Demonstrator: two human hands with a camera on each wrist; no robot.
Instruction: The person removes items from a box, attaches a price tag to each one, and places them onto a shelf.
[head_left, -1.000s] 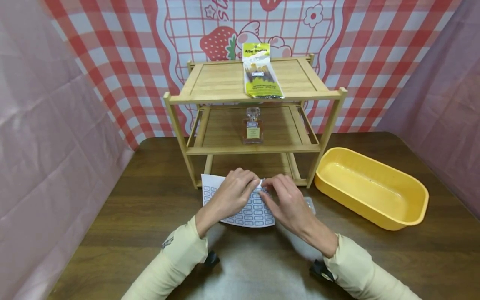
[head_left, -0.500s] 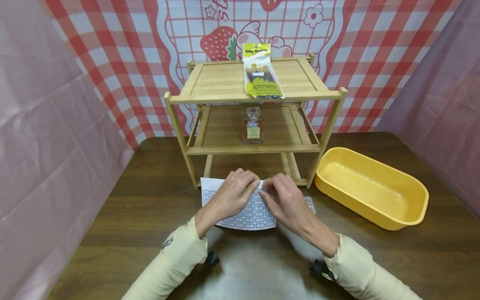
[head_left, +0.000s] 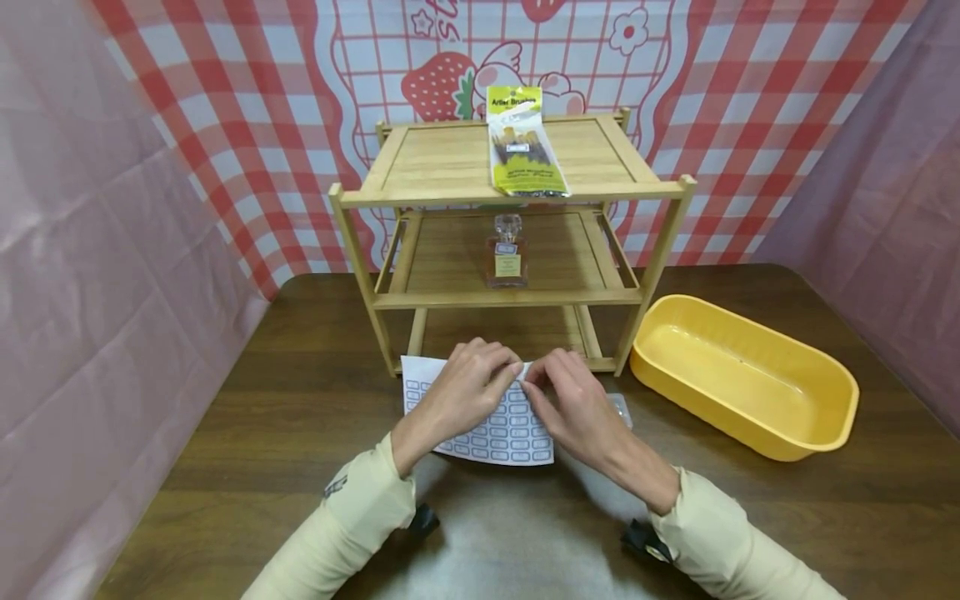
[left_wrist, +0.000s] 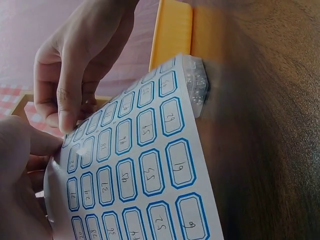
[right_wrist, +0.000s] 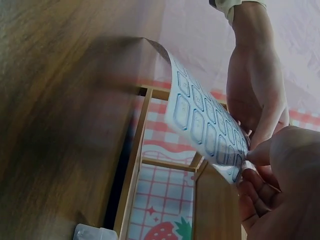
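Note:
A white sheet of blue-framed, handwritten number labels (head_left: 498, 429) is held up off the table in front of the shelf. My left hand (head_left: 468, 392) grips it by the top edge, thumb on the near side. Close beside it, my right hand (head_left: 577, 404) pinches at the sheet's upper right corner; whether a single label is between those fingertips is hidden. In the left wrist view the sheet (left_wrist: 137, 150) bends away from the fingers, its numbers readable. The right wrist view shows both thumbs nearly meeting at the edge of the sheet (right_wrist: 207, 120).
A three-tier wooden shelf (head_left: 510, 298) stands behind the hands. It carries an artist brush pack (head_left: 525, 158) on top and a perfume bottle (head_left: 507, 258) on the middle tier, each with a label. A yellow basin (head_left: 742, 375) sits right. A small clear plastic object (head_left: 621, 410) lies near my right hand.
The sheet's lower edge has dropped slightly toward me, and its top left corner sits a little lower. Both hands have stayed almost in place, fingertips shifting only slightly at the corner.

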